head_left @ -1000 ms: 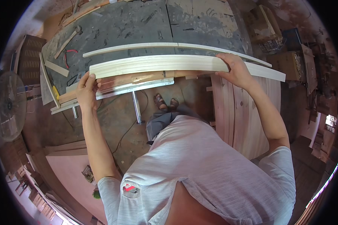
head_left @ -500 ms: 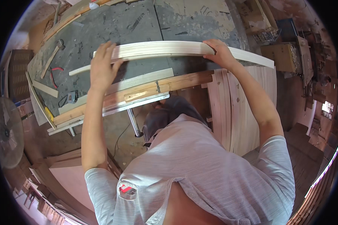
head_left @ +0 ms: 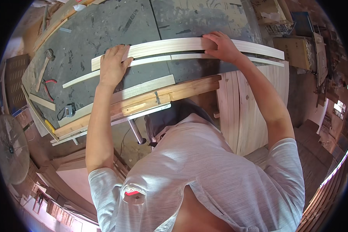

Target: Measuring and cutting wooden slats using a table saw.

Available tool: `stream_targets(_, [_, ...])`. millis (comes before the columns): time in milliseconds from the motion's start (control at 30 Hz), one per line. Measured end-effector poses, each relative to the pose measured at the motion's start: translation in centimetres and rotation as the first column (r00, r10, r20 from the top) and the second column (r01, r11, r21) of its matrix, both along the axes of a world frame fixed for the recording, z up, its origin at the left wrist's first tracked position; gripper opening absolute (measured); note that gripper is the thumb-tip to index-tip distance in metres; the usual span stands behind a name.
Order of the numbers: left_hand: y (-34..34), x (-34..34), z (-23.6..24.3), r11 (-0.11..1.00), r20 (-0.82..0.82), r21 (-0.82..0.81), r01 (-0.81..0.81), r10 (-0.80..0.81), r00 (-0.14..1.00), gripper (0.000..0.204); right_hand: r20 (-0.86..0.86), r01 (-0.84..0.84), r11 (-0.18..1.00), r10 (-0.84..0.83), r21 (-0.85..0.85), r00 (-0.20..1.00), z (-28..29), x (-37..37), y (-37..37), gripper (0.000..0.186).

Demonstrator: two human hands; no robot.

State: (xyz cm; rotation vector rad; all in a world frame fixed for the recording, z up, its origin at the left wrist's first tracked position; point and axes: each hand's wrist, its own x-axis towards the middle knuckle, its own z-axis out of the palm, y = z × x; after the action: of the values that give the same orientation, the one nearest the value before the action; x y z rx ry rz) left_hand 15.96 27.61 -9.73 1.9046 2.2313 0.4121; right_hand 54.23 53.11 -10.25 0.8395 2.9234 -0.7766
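Across the upper middle of the frame, a wide pale board point(head_left: 166, 46) lies over the grey tabletop point(head_left: 104, 33), its right end reaching past the worn corner of the table; whether its underside touches the surface cannot be told. The left hand point(head_left: 114, 63) is clamped on the board close to its left end, fingers over the far edge and thumb toward the near one. The right hand point(head_left: 222, 48) grips the same board right of centre, fingers and thumb spread across its width. The two hands are well apart. Just below the board in the frame runs a narrow pale strip point(head_left: 189, 56), passing under or beside both hands; whether either touches it is unclear. Nearer the person, a flat pale slat point(head_left: 147, 88) lies along a wooden rail point(head_left: 193, 89) at the table's edge, partly covered by the left forearm. On the left of the tabletop are a hammer point(head_left: 44, 69), red-handled pliers point(head_left: 48, 91), a short wood offcut point(head_left: 42, 101), a tape measure point(head_left: 69, 110) and a yellow-handled tool point(head_left: 49, 125). Stacked boards point(head_left: 251, 112) stand at right centre, a round fan point(head_left: 11, 149) at the left rim, and cardboard boxes point(head_left: 292, 48) at upper right.
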Motion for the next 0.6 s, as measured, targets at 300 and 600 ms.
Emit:
stream_targets(300, [0.4, -0.5, -0.4, 0.999, 0.246, 0.037, -0.028, 0.018, 0.969, 0.042, -0.077, 0.004, 1.0, -0.004, -0.006, 0.997, -0.2, 0.4, -0.3, 0.05])
stream_targets(600, [1.1, -0.1, -0.3, 0.998, 0.211, 0.052, -0.031, 0.019, 0.977, 0.04, -0.094, 0.089, 0.993, -0.097, -0.08, 0.991, -0.6, 0.1, -0.3, 0.043])
